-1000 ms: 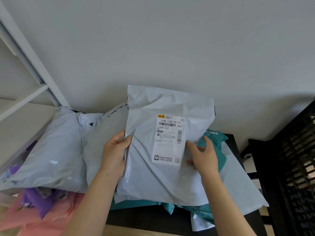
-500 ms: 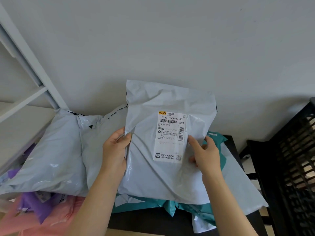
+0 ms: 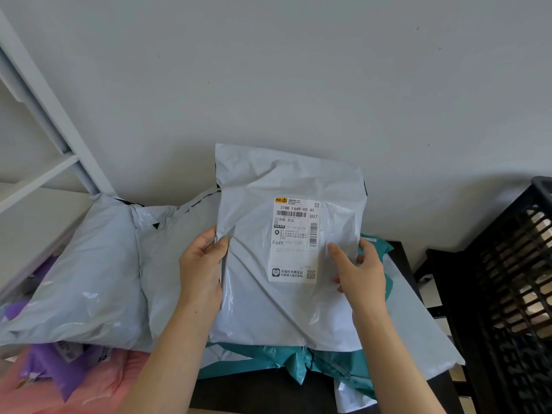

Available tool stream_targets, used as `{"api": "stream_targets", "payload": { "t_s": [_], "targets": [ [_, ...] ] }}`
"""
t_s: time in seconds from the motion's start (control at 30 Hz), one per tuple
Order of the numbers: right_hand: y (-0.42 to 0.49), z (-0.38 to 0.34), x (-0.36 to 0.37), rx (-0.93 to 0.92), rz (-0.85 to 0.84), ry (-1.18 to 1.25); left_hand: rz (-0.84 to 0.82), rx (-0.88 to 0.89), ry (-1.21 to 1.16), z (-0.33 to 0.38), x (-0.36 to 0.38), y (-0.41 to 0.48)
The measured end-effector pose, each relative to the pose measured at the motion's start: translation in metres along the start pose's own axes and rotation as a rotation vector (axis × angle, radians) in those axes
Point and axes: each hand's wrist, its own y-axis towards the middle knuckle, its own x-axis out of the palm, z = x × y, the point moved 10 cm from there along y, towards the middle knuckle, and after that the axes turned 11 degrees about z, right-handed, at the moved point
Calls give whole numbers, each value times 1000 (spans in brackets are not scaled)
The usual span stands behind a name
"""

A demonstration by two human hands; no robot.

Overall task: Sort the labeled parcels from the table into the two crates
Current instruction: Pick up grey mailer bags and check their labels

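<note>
In the head view, a grey parcel [image 3: 286, 318] was held upright, well to the left of the black crate [image 3: 519, 294], with its label [image 3: 294, 240] facing the camera. The left hand [image 3: 203, 267] pinched the parcel edge farther from the crate, thumb on the front and fingers behind. The right hand [image 3: 361, 273] gripped the edge nearer the crate the same way.

The film looked slick and crumpled, so a grip on the edges alone could probably slip during the swing towards the crate. A teal parcel [image 3: 298, 363] lay just under the held one, and a low carry might drag it off the table [image 3: 254, 392]. Only one crate showed, so a hasty reading of the label could send the parcel to the wrong one.
</note>
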Motion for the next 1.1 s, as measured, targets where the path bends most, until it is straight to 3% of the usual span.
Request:
{"api": "stream_targets", "payload": {
  "t_s": [0.57,0.8,1.1],
  "targets": [
    [2,-10,-8,-22,36,94,32,-35,13,-4,-2,7],
    [-7,-8,14,111,-176,177,4,-98,-14,-5,15,7],
    [-3,-1,7,260,-275,222,-161,-101,15,4,52,5]
  ]
}}
